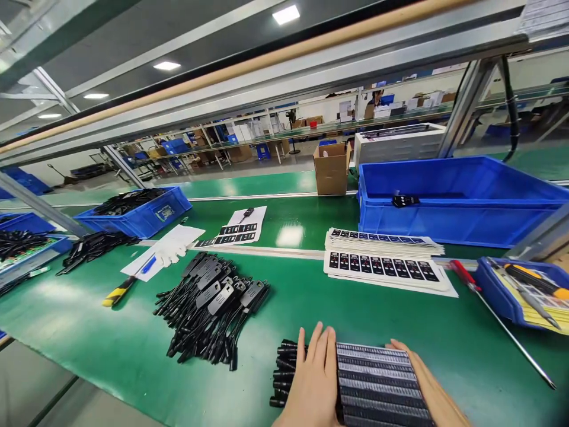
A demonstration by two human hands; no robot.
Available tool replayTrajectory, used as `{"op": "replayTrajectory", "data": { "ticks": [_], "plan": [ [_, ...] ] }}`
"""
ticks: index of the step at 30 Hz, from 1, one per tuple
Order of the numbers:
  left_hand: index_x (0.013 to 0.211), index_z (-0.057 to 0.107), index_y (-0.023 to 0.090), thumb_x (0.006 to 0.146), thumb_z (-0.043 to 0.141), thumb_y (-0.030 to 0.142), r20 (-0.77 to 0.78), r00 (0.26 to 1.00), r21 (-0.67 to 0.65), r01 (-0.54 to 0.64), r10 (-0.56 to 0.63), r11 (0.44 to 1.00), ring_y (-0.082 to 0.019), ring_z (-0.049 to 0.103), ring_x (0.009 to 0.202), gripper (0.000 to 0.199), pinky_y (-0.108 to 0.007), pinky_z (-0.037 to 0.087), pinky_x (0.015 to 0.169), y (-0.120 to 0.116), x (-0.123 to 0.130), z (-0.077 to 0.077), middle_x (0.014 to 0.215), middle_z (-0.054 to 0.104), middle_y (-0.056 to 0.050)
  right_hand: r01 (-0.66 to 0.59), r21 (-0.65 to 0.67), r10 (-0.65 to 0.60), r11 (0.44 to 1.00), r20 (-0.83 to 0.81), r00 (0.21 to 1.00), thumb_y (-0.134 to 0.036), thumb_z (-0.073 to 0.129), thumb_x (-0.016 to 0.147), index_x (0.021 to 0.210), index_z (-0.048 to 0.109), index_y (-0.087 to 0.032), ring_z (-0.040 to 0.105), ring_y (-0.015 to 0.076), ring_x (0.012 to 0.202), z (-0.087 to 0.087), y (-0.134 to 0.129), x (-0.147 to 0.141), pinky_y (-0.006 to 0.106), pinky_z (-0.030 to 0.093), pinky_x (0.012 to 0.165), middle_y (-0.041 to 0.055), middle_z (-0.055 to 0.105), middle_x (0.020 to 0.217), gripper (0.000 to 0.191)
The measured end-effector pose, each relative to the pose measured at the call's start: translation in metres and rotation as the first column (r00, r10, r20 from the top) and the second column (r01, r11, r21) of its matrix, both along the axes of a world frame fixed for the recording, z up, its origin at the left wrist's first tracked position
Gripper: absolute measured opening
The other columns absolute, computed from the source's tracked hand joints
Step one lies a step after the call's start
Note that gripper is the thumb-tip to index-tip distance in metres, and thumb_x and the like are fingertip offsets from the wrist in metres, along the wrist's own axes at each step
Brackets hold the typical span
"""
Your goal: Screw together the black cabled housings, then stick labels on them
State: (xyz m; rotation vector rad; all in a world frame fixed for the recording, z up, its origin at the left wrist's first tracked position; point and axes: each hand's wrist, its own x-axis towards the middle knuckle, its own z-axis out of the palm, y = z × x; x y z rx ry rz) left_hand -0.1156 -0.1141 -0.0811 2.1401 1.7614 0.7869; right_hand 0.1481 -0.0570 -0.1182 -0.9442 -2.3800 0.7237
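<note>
Near the front edge of the green bench, my left hand (315,379) and my right hand (431,385) press a stack of black cable modules (380,385) between them. Ribbed edges of the modules face up in neat rows. Fingers of the left hand are stretched and close together, lying along the stack's left side; the right hand's palm and fingers, partly hidden, flank its right side. Black round cable ends (284,373) stick out left, beyond the left hand. A loose pile of similar black modules with cables (217,302) lies farther left.
Label sheets (382,265) lie behind the stack. A long red-handled screwdriver (502,320) and a small blue tray of tools (528,290) are at right. A big blue bin (444,219) and a cardboard box (331,169) stand behind. A yellow-black handled tool (119,293) lies left.
</note>
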Motion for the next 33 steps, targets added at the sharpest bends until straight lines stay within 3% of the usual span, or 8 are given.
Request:
{"op": "replayTrajectory", "data": {
  "ticks": [4, 10, 15, 20, 23, 25, 28, 33],
  "plan": [
    [0.153, -0.008, 0.014, 0.068, 0.074, 0.056, 0.180, 0.980, -0.121, 0.113, -0.090, 0.986, -0.048, 0.015, 0.142, 0.125, -0.069, 0.030, 0.105, 0.007, 0.009, 0.024, 0.156, 0.014, -0.029, 0.016, -0.057, -0.015, 0.998, 0.012, 1.000, -0.036, 0.078, 0.071, 0.155, -0.004, -0.026, 0.036, 0.0378, 0.137, 0.008, 0.001, -0.009, 0.048, 0.042, 0.109, 0.0137, 0.026, 0.156, 0.118],
    [0.145, 0.037, 0.006, 0.042, 0.091, 0.039, -0.274, 0.953, -0.051, 0.120, -0.130, 0.991, -0.057, 0.049, 0.116, 0.121, -0.079, 0.022, 0.100, 0.023, 0.060, 0.044, 0.130, 0.051, -0.035, -0.097, -0.115, 0.104, 0.989, 0.058, 0.993, -0.022, 0.065, 0.077, 0.152, -0.016, -0.024, 0.016, 0.0353, 0.145, 0.013, 0.009, -0.006, 0.054, 0.031, 0.113, 0.0154, 0.008, 0.160, 0.111],
    [0.141, 0.041, 0.006, 0.043, 0.089, 0.044, -0.398, 0.914, 0.138, 0.145, -0.080, 0.980, -0.045, 0.057, 0.102, 0.116, -0.063, 0.046, 0.090, 0.020, 0.058, 0.042, 0.116, 0.058, -0.027, -0.137, -0.111, 0.130, 0.984, -0.065, 0.989, -0.015, 0.061, 0.072, 0.155, -0.001, -0.022, 0.022, 0.0343, 0.143, 0.030, 0.014, -0.006, 0.054, 0.027, 0.114, 0.0175, 0.024, 0.155, 0.104],
    [0.151, 0.025, 0.016, 0.071, 0.074, 0.049, -0.202, 0.975, 0.310, 0.154, -0.093, 0.938, -0.040, 0.053, 0.111, 0.099, -0.058, 0.044, 0.092, 0.002, 0.043, 0.051, 0.122, 0.052, -0.022, -0.138, -0.142, 0.099, 0.980, -0.254, 0.962, -0.012, 0.067, 0.069, 0.152, 0.018, -0.029, 0.026, 0.0309, 0.143, 0.077, 0.002, 0.000, 0.046, 0.028, 0.115, 0.0119, 0.027, 0.154, 0.098],
    [0.151, 0.027, 0.024, 0.070, 0.073, 0.062, 0.161, 0.983, 0.324, 0.029, -0.085, 0.946, -0.040, 0.046, 0.124, 0.100, -0.057, 0.041, 0.098, -0.006, 0.045, 0.067, 0.134, 0.046, -0.020, -0.181, -0.229, 0.056, 0.957, -0.463, 0.885, -0.038, 0.074, 0.079, 0.154, 0.009, -0.035, 0.021, 0.0289, 0.145, 0.106, -0.008, 0.005, 0.043, 0.022, 0.117, 0.0071, 0.024, 0.156, 0.100],
    [0.148, 0.033, 0.024, 0.057, 0.079, 0.068, 0.505, 0.855, 0.240, -0.011, -0.115, 0.971, -0.040, 0.047, 0.126, 0.111, -0.054, 0.044, 0.099, -0.007, 0.051, 0.081, 0.137, 0.048, -0.018, -0.255, -0.269, 0.034, 0.929, -0.623, 0.782, -0.063, 0.069, 0.077, 0.155, 0.005, -0.035, 0.019, 0.0295, 0.145, 0.115, -0.012, 0.003, 0.042, 0.023, 0.117, 0.0063, 0.020, 0.159, 0.104],
    [0.135, 0.053, 0.017, 0.054, 0.080, 0.069, 0.888, 0.411, 0.125, 0.214, -0.206, 0.969, -0.039, 0.059, 0.112, 0.100, -0.051, 0.050, 0.092, -0.002, 0.060, 0.097, 0.121, 0.063, -0.017, -0.280, -0.269, 0.013, 0.922, -0.700, 0.714, -0.064, 0.063, 0.080, 0.151, 0.026, -0.036, 0.025, 0.0288, 0.143, 0.109, -0.013, -0.006, 0.039, 0.026, 0.115, 0.0054, 0.028, 0.157, 0.085],
    [0.107, 0.071, 0.021, 0.065, 0.075, 0.065, 0.997, -0.072, 0.054, 0.305, -0.034, 0.951, -0.033, 0.062, 0.109, 0.061, -0.048, 0.043, 0.102, 0.002, 0.066, 0.074, 0.109, 0.071, -0.009, -0.137, -0.194, -0.025, 0.972, -0.656, 0.754, -0.052, 0.063, 0.086, 0.138, 0.052, -0.032, 0.047, 0.0297, 0.131, 0.086, -0.015, -0.016, 0.036, 0.041, 0.107, 0.0092, 0.047, 0.143, 0.058]
  ]
}}
